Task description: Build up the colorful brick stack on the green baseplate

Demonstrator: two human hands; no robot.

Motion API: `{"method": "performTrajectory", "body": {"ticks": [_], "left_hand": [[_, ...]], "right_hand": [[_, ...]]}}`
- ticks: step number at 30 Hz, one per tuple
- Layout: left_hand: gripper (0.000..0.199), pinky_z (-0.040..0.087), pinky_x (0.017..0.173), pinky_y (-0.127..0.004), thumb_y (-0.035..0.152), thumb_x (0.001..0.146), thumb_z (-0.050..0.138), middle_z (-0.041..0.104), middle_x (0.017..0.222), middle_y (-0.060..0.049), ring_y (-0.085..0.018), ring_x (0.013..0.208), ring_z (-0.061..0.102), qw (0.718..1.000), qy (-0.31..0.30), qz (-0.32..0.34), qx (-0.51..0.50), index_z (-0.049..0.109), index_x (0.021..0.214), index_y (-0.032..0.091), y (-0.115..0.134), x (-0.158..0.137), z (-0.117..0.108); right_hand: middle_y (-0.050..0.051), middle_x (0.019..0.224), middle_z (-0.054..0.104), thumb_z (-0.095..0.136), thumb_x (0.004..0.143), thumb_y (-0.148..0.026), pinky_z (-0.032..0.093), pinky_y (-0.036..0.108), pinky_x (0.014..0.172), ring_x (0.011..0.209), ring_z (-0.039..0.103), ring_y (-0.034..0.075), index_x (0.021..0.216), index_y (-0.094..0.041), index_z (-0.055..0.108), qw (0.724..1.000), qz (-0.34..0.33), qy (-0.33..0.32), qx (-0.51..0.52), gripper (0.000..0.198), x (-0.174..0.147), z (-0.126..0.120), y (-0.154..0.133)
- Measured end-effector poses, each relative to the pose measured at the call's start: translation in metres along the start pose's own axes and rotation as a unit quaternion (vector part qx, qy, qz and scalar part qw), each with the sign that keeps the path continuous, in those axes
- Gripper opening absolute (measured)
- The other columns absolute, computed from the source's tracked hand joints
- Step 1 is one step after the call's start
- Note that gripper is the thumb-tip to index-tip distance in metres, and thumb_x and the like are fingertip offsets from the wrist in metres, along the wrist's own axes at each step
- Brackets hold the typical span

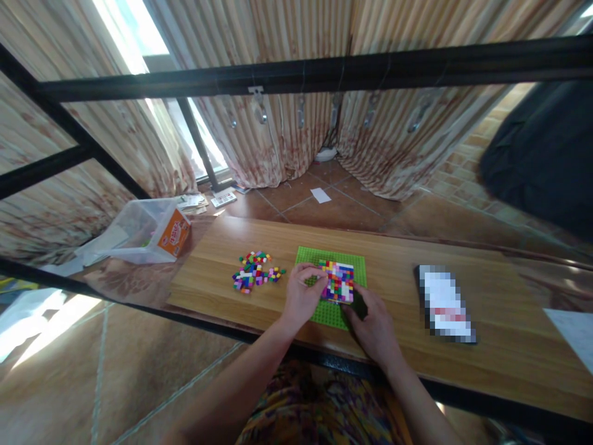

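A square block of small multicoloured building bricks (340, 281) sits on a green studded baseplate (308, 254) on the wooden board. My left hand (302, 293) is at the block's left side, thumb and forefinger pinched together over its edge. Whatever is between those fingertips is too small to make out. On the other side, my right hand (374, 318) grips the block's lower right corner, forefinger at the right edge and thumb at the near edge. Loose coloured bricks (254, 272) lie in a pile left of the baseplate.
A clear plastic box (143, 232) with an orange label stands beyond the board's left end. To the right lies a phone-like dark-edged object (445, 304), its face pixelated. Paper (572, 334) lies at the far right. A black metal bar (296, 74) crosses ahead, before curtains.
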State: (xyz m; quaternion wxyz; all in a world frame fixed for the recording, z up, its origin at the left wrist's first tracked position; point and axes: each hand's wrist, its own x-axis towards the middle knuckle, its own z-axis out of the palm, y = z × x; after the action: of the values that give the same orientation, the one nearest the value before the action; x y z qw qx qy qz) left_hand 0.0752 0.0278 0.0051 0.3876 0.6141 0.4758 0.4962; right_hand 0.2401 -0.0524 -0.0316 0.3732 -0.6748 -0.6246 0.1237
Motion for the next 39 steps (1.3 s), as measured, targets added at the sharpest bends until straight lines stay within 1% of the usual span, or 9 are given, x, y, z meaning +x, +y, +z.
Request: {"method": "performTrajectory", "body": {"ticks": [10, 16, 19, 23, 26, 29, 32, 35, 39], "left_hand": [[0.01, 0.047, 0.081, -0.031, 0.008, 0.069, 0.063, 0.061, 0.081, -0.001, -0.016, 0.083, 0.058, 0.999, 0.03, -0.013, -0.003, 0.061, 0.07, 0.018, 0.007, 0.0, 0.008], [0.009, 0.047, 0.074, -0.028, 0.009, 0.068, 0.061, 0.061, 0.077, 0.0, -0.014, 0.077, 0.057, 0.996, 0.047, -0.072, -0.011, 0.059, 0.069, 0.017, 0.001, 0.0, 0.015], [0.009, 0.048, 0.073, -0.027, 0.009, 0.068, 0.062, 0.061, 0.078, 0.0, -0.014, 0.076, 0.057, 0.995, 0.051, -0.086, -0.018, 0.06, 0.071, 0.017, 0.0, 0.0, 0.017], [0.006, 0.049, 0.074, -0.028, 0.013, 0.072, 0.063, 0.063, 0.081, -0.002, -0.014, 0.079, 0.059, 0.996, 0.039, -0.075, -0.029, 0.062, 0.076, 0.017, -0.001, -0.004, 0.014], [0.008, 0.049, 0.075, -0.028, 0.016, 0.077, 0.062, 0.064, 0.087, -0.003, -0.015, 0.082, 0.061, 0.998, 0.029, -0.045, -0.014, 0.063, 0.085, 0.017, -0.003, -0.009, 0.002], [0.016, 0.05, 0.078, -0.03, 0.011, 0.079, 0.056, 0.064, 0.091, -0.004, -0.016, 0.085, 0.06, 0.998, 0.032, -0.005, 0.058, 0.063, 0.091, 0.018, -0.008, -0.01, -0.023], [0.022, 0.048, 0.087, -0.035, 0.008, 0.079, 0.053, 0.064, 0.096, -0.005, -0.019, 0.094, 0.059, 0.982, 0.032, 0.048, 0.178, 0.063, 0.094, 0.019, -0.014, -0.002, -0.052], [0.024, 0.045, 0.092, -0.041, 0.007, 0.078, 0.055, 0.064, 0.101, -0.007, -0.024, 0.099, 0.056, 0.943, 0.001, 0.09, 0.321, 0.065, 0.096, 0.02, -0.017, 0.009, -0.072], [0.018, 0.043, 0.088, -0.045, 0.012, 0.08, 0.057, 0.066, 0.098, -0.01, -0.028, 0.095, 0.055, 0.891, -0.049, 0.109, 0.438, 0.069, 0.089, 0.02, -0.018, 0.021, -0.077]], "right_hand": [[0.014, 0.12, 0.063, 0.056, 0.086, -0.041, 0.044, 0.05, 0.096, 0.111, 0.057, 0.029, 0.127, -0.019, 0.055, 1.0, 0.006, -0.005, -0.001, 0.047, -0.001, -0.001, -0.002], [0.014, 0.12, 0.063, 0.056, 0.086, -0.042, 0.044, 0.05, 0.097, 0.111, 0.058, 0.029, 0.126, -0.018, 0.055, 1.0, 0.007, -0.005, -0.007, 0.047, -0.001, 0.0, 0.0], [0.014, 0.12, 0.063, 0.055, 0.086, -0.043, 0.044, 0.049, 0.096, 0.111, 0.057, 0.028, 0.126, -0.018, 0.055, 1.0, 0.002, -0.005, -0.004, 0.047, 0.0, 0.0, 0.0], [0.014, 0.12, 0.063, 0.055, 0.086, -0.043, 0.045, 0.049, 0.096, 0.11, 0.057, 0.028, 0.127, -0.018, 0.054, 1.0, -0.01, -0.002, 0.004, 0.048, 0.0, 0.0, 0.001], [0.014, 0.12, 0.063, 0.055, 0.086, -0.043, 0.045, 0.05, 0.095, 0.11, 0.058, 0.029, 0.127, -0.019, 0.054, 1.0, -0.013, -0.002, 0.003, 0.048, 0.0, 0.001, 0.003], [0.014, 0.119, 0.063, 0.054, 0.087, -0.043, 0.045, 0.05, 0.095, 0.109, 0.058, 0.029, 0.127, -0.018, 0.054, 1.0, -0.016, -0.004, 0.007, 0.047, 0.0, 0.001, 0.005], [0.014, 0.12, 0.063, 0.054, 0.087, -0.042, 0.045, 0.051, 0.096, 0.11, 0.058, 0.029, 0.127, -0.019, 0.055, 1.0, -0.015, -0.004, 0.011, 0.045, 0.0, 0.001, 0.007], [0.014, 0.121, 0.063, 0.054, 0.088, -0.041, 0.045, 0.05, 0.096, 0.111, 0.058, 0.029, 0.127, -0.019, 0.054, 1.0, -0.009, -0.004, 0.012, 0.045, 0.0, 0.001, 0.008], [0.014, 0.121, 0.062, 0.053, 0.088, -0.04, 0.045, 0.05, 0.096, 0.11, 0.058, 0.029, 0.127, -0.018, 0.054, 1.0, -0.003, -0.003, 0.008, 0.045, 0.0, 0.001, 0.008]]}}
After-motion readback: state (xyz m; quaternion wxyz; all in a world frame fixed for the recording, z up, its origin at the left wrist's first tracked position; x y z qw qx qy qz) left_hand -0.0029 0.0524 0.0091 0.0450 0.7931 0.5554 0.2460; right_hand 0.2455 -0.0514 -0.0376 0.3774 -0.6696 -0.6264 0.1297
